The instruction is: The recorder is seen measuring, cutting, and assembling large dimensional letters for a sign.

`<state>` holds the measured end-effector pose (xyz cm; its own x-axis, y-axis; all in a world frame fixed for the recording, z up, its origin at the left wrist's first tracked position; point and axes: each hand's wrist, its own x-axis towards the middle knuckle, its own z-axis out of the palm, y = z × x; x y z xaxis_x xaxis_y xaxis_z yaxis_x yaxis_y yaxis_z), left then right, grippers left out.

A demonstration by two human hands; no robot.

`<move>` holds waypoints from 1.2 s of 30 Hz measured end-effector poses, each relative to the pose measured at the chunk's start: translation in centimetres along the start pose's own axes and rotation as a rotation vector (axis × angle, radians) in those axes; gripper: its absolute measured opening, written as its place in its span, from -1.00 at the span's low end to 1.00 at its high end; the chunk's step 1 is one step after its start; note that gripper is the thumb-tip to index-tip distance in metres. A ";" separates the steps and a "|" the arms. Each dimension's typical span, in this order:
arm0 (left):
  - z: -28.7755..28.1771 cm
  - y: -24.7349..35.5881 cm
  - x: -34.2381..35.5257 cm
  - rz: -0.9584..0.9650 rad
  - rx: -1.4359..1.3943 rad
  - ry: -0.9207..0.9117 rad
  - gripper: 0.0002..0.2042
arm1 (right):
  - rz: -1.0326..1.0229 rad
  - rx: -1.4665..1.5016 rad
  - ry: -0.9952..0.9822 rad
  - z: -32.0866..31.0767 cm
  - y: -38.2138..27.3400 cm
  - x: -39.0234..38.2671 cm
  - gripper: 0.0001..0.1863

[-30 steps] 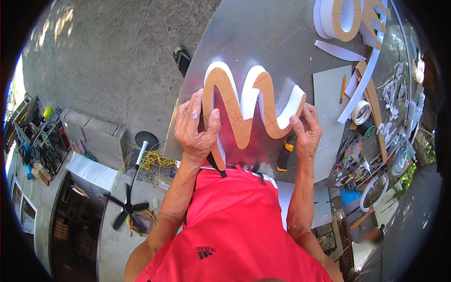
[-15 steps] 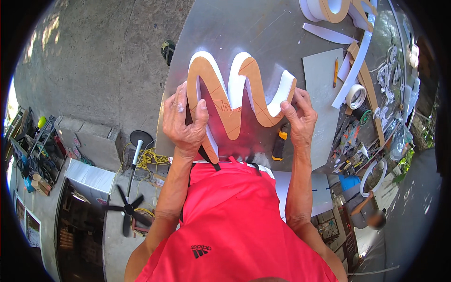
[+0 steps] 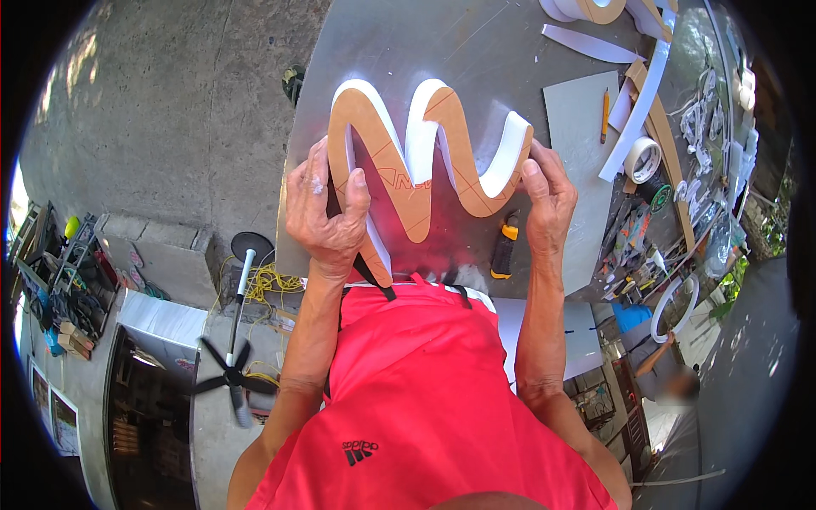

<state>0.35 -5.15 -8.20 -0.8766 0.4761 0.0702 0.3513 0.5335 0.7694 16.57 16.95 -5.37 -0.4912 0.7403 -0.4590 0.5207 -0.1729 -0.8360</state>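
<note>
A wavy, script-like cutout point(image 3: 382, 161) with a tan face, red marks and white side walls lies over the grey metal table top point(image 3: 374, 42) near my body. My left hand point(image 3: 327, 212) has its fingers round the cutout's left side, thumb on the near part of its left stroke. My right hand point(image 3: 548, 191) grips its right end, thumb toward the face and fingers along the outer edge. A yellow-and-black utility knife point(image 3: 506, 245) lies just below the cutout, left of my right hand.
To the right lie a grey board point(image 3: 578, 246), pencil point(image 3: 605, 115), tape roll point(image 3: 642, 160), white strips and scraps; more cutouts point(image 3: 595, 10) sit at top. A person point(image 3: 646, 365) holds a white loop at lower right. A fan point(image 3: 231, 378) and yellow cable point(image 3: 263, 276) are lower left.
The cutout and both my hands appear higher and farther left in the picture, along with the table and surroundings. My grip on the cutout looks much the same.
</note>
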 end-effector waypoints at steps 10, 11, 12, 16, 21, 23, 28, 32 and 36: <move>-0.1 -0.6 -0.7 -0.076 0.038 -0.027 -0.58 | -0.103 -0.343 0.219 3.6 -2.0 0.7 -0.56; -0.1 -0.5 -0.7 -0.127 0.031 -0.026 -0.58 | -0.143 -0.328 0.250 3.7 -1.7 0.6 -0.54; -0.2 -0.2 -0.6 -0.158 0.001 -0.048 -0.59 | -0.170 -0.336 0.261 3.8 -1.3 0.5 -0.51; 0.1 0.0 -0.4 -0.147 -0.093 -0.029 -0.62 | -0.165 -0.315 0.300 4.1 -0.5 0.1 -0.56; 0.4 0.3 -0.3 -0.147 -0.132 -0.033 -0.61 | -0.172 -0.260 0.322 4.1 0.4 -0.1 -0.57; 0.3 0.4 -0.3 -0.156 -0.156 -0.044 -0.61 | -0.168 -0.231 0.308 4.0 0.6 -0.2 -0.56; -0.3 0.1 -0.3 -0.168 -0.106 -0.107 -0.59 | -0.198 -0.204 0.252 3.6 0.2 -0.1 -0.51; -0.3 -0.6 -0.4 -0.129 -0.049 -0.086 -0.59 | -0.225 -0.282 0.263 3.9 -0.4 0.2 -0.52; 0.2 -0.8 -0.3 -0.066 -0.041 -0.003 -0.61 | -0.249 -0.466 0.330 4.3 -0.5 1.0 -0.65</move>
<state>0.43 -5.55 -8.94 -0.8964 0.4429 0.0161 0.2787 0.5350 0.7976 12.82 14.94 -6.73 -0.4342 0.8965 -0.0884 0.7049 0.2770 -0.6530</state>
